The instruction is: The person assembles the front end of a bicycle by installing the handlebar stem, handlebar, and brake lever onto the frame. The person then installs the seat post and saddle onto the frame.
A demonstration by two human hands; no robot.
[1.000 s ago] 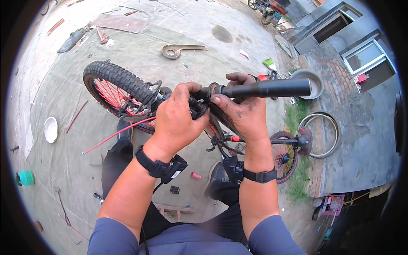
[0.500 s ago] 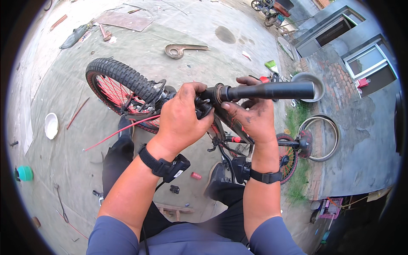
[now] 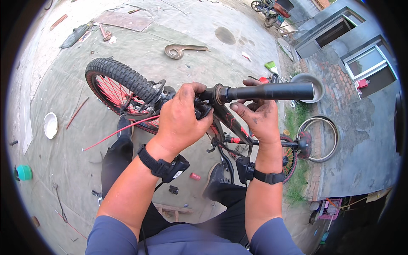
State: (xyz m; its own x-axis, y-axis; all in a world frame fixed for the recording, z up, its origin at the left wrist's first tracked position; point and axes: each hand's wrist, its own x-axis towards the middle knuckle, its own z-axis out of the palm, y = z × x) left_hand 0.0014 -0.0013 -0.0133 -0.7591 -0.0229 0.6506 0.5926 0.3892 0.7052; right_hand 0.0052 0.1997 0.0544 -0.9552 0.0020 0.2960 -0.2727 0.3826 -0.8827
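Note:
A bicycle (image 3: 231,122) with a black and red frame lies across in front of me, its knobby front wheel (image 3: 111,70) at the left. My left hand (image 3: 180,117) is closed round the front end of the bicycle, by the fork; its fingertips are partly hidden. From that end a thick black tube (image 3: 274,91) points right, and a rusty ring (image 3: 219,94) sits at its base. My right hand (image 3: 262,121) curls loosely round the tube, fingers behind it and thumb below, apart from the ring. A thin red rod (image 3: 123,132) extends left of my left wrist.
On the ground lie a curved metal chain guard (image 3: 182,50), a white bowl (image 3: 50,126), a red cylinder (image 3: 195,176) and a small black part (image 3: 173,189). Bare wheel rims (image 3: 323,155) and a grey basin (image 3: 318,80) stand by the wall at right.
My right hand has slid a little to the right along the black tube, and its thumb has come away from the ring. My left hand keeps its hold.

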